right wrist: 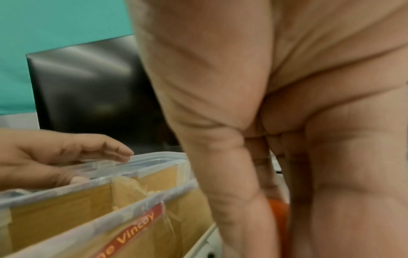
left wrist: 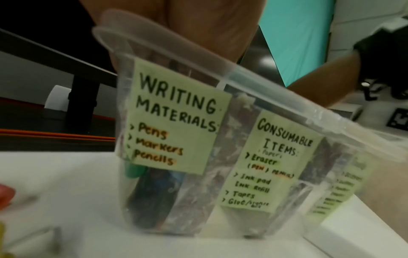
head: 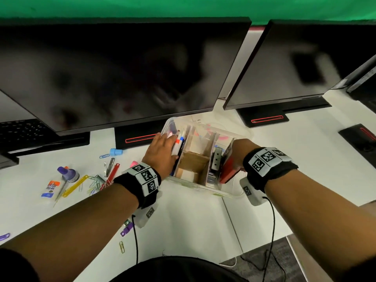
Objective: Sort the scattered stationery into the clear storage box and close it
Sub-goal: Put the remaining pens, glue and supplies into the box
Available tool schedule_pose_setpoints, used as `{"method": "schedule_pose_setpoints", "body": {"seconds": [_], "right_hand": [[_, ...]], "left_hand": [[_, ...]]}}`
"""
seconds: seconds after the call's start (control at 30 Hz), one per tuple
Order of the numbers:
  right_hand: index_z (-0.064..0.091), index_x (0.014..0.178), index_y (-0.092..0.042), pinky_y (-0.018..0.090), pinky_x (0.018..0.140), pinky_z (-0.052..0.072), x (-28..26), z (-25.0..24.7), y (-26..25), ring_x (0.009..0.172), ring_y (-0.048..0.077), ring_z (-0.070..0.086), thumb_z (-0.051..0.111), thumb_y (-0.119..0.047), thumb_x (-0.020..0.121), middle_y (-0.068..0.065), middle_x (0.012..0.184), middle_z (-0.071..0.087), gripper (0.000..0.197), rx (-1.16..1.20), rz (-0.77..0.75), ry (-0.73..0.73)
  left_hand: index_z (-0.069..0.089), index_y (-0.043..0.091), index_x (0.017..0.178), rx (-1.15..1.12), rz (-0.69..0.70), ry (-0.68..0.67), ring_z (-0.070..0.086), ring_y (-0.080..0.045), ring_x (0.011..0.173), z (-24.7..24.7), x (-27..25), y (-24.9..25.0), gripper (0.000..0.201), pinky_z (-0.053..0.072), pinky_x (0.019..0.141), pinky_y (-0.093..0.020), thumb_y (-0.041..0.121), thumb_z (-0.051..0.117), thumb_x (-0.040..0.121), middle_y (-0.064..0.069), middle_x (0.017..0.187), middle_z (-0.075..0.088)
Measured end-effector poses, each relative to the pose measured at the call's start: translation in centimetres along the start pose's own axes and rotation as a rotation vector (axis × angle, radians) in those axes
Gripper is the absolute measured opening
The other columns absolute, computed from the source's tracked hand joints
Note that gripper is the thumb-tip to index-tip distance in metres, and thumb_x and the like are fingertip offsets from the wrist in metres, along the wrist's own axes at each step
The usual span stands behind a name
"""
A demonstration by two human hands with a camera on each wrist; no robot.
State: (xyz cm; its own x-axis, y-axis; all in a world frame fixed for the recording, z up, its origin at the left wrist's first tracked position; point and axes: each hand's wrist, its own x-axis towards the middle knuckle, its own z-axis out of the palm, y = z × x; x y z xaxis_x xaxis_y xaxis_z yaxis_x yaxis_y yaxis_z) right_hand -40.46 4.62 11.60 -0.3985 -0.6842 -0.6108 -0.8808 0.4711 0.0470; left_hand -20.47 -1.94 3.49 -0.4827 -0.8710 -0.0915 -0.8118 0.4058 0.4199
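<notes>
The clear storage box [head: 200,187] stands lidless on the white desk, split by cardboard dividers [head: 209,148]. Its front carries green labels, "Writing Materials" [left wrist: 176,113] and "Consumable Items" [left wrist: 271,165]. My left hand [head: 162,149] rests with straight fingers on the box's left rim, over the pens and markers [head: 179,143]. In the right wrist view, the left hand's fingers [right wrist: 88,150] lie on that rim. My right hand [head: 237,154] grips a flat red item [head: 227,173] standing tilted in the right compartment. Its curled fingers [right wrist: 238,174] hide most of the orange-red surface [right wrist: 279,209].
Loose stationery lies left of the box: a purple-capped glue bottle [head: 69,174], a glue stick [head: 50,188], a yellow fastener [head: 75,186], paper clips [head: 95,184], a red cutter [head: 113,171], a blue sharpener [head: 116,152]. Two monitors [head: 122,74] stand right behind it.
</notes>
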Motion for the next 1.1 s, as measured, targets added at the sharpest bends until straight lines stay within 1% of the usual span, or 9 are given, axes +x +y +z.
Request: {"method": "schedule_pose_setpoints", "body": {"seconds": [0.1,0.17,0.27,0.4,0.7,0.87,1.0,1.07,1.1], "right_hand": [[0.066,0.085,-0.008,0.025,0.067,0.047,-0.1,-0.4,-0.4,0.073,0.02,0.057,0.085,-0.044,0.06,0.001,0.07,0.06,0.048,-0.097,-0.007,-0.011],[0.067,0.095,-0.009,0.024,0.073,0.047,-0.3,-0.3,-0.3,0.081,0.02,0.059,0.08,-0.043,0.066,0.003,0.081,0.062,0.047,-0.129,-0.01,0.014],[0.063,0.108,-0.004,0.028,0.082,0.048,-0.3,0.0,-0.2,0.099,0.025,0.064,0.077,-0.029,0.073,0.009,0.101,0.067,0.045,-0.123,-0.014,0.084],[0.049,0.124,-0.003,0.032,0.092,0.047,-0.8,0.3,-0.5,0.115,0.029,0.058,0.079,-0.02,0.07,0.013,0.122,0.061,0.064,-0.137,0.006,0.093],[0.052,0.118,-0.004,0.031,0.085,0.048,-1.4,1.0,-1.6,0.106,0.028,0.062,0.083,-0.027,0.064,0.012,0.113,0.065,0.066,-0.143,0.008,0.136],[0.057,0.109,-0.004,0.032,0.076,0.048,-1.9,0.4,-2.7,0.098,0.029,0.064,0.077,-0.019,0.071,0.012,0.106,0.067,0.045,-0.15,0.016,0.203],[0.059,0.092,-0.013,0.032,0.076,0.044,-3.1,-0.4,-6.3,0.095,0.028,0.06,0.063,-0.03,0.083,0.01,0.101,0.064,0.021,-0.054,-0.116,0.263],[0.056,0.083,-0.017,0.031,0.077,0.044,-4.4,-0.1,-9.3,0.089,0.025,0.056,0.062,-0.037,0.083,0.004,0.089,0.061,0.021,0.008,-0.205,0.259],[0.058,0.087,-0.017,0.03,0.079,0.044,-4.9,0.3,-10.9,0.09,0.024,0.056,0.062,-0.036,0.083,0.003,0.089,0.061,0.02,0.025,-0.28,0.272]], "left_hand": [[0.019,0.019,0.147,0.005,0.02,0.003,0.007,-0.025,0.147,0.0,-0.4,-0.3,0.06,0.008,0.119,-0.032,0.017,0.048,0.095,-0.005,0.157,0.016],[0.021,0.021,0.146,-0.009,0.016,0.005,0.006,-0.024,0.147,0.1,-0.8,-0.6,0.064,0.011,0.119,-0.032,0.011,0.053,0.091,-0.004,0.157,0.017],[0.023,0.021,0.146,-0.054,0.01,-0.008,0.007,-0.024,0.147,0.2,-1.6,-1.1,0.07,0.014,0.118,-0.034,0.011,0.06,0.087,-0.005,0.156,0.02],[0.032,0.021,0.142,-0.191,0.04,0.01,0.02,-0.02,0.143,-0.6,-2.6,-2.0,0.052,0.022,0.115,-0.028,0.012,0.048,0.093,-0.002,0.153,0.025],[0.041,0.02,0.136,-0.168,-0.108,0.042,0.032,-0.02,0.138,-2.5,-5.2,-9.6,0.04,0.029,0.114,-0.033,0.02,0.044,0.096,-0.001,0.149,0.031],[0.048,0.016,0.129,-0.104,-0.154,-0.004,0.037,-0.023,0.135,-2.4,-6.3,-13.7,0.036,0.029,0.113,-0.032,0.015,0.047,0.093,-0.006,0.144,0.039],[0.056,0.019,0.12,-0.02,-0.16,-0.142,0.044,-0.022,0.127,-2.4,-7.2,-14.7,0.032,0.035,0.11,-0.032,0.016,0.049,0.089,-0.005,0.134,0.052],[0.058,0.016,0.119,-0.006,-0.148,-0.201,0.047,-0.023,0.124,-2.5,-7.8,-14.5,0.032,0.036,0.108,-0.031,0.013,0.051,0.088,-0.005,0.131,0.053],[0.058,0.016,0.119,0.008,-0.148,-0.224,0.047,-0.023,0.124,-2.5,-8.0,-14.5,0.033,0.036,0.107,-0.031,0.012,0.051,0.087,-0.005,0.13,0.053]]}}
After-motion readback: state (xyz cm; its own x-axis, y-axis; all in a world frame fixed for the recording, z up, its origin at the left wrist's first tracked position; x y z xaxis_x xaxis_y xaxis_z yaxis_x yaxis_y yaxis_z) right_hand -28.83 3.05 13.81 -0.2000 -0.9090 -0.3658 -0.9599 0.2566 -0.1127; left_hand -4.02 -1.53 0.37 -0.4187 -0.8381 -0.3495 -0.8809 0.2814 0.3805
